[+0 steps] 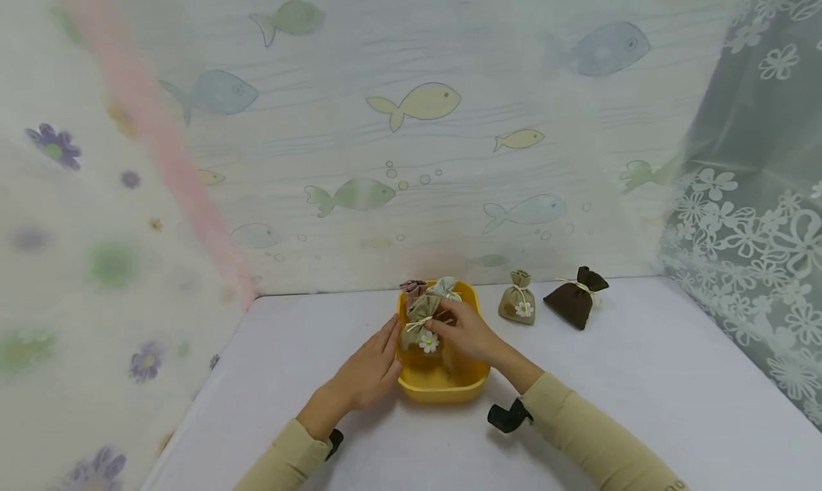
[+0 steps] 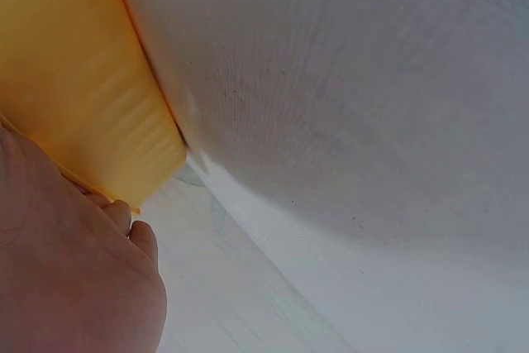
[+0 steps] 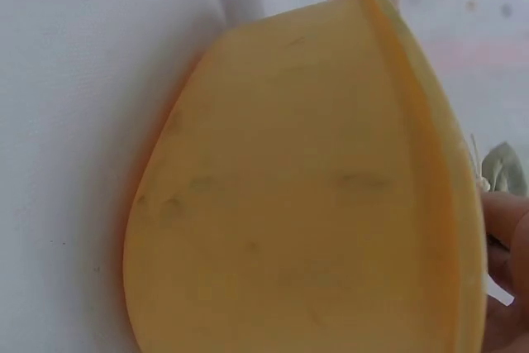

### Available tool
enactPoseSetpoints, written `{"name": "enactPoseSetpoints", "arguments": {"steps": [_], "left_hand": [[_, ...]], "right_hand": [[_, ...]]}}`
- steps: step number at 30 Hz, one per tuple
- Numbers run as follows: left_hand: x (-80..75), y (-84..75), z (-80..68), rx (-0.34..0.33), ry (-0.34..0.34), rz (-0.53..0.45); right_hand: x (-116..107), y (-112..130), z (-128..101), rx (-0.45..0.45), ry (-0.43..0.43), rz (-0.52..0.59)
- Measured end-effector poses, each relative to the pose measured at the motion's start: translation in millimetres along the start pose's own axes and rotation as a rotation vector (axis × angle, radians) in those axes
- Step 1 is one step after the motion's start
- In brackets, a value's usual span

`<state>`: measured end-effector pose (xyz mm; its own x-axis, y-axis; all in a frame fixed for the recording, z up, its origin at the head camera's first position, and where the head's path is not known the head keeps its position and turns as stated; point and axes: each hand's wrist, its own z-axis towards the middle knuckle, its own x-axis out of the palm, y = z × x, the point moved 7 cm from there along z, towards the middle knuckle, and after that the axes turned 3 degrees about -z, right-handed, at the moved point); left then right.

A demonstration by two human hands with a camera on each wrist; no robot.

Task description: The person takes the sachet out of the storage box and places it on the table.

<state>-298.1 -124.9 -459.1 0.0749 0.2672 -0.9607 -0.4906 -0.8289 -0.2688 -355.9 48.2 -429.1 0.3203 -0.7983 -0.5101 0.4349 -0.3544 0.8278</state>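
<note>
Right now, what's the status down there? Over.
Left hand flat against yellow tub. Right hand pinching daisy pouch over tub. Two pouches on table, clear of hands.

Head view: the right hand (image 1: 465, 330) covers part of the olive sachet (image 1: 421, 323); the two sachets behind it are largely hidden. Left wrist view: the yellow tub (image 2: 74, 80) and left hand (image 2: 66, 270) are cut off by the edges. Right wrist view: the tub's wall fills the frame, concealing its contents.
</note>
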Motion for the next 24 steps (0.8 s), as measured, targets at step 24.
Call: {"name": "enactPoseSetpoints", "arguments": {"steps": [24], "left_hand": [[0.5,0.8,1.7,0.003,-0.003,-0.005]], "right_hand": [[-21.3,13.0,-26.4,0.02,-0.015,-0.018]]}}
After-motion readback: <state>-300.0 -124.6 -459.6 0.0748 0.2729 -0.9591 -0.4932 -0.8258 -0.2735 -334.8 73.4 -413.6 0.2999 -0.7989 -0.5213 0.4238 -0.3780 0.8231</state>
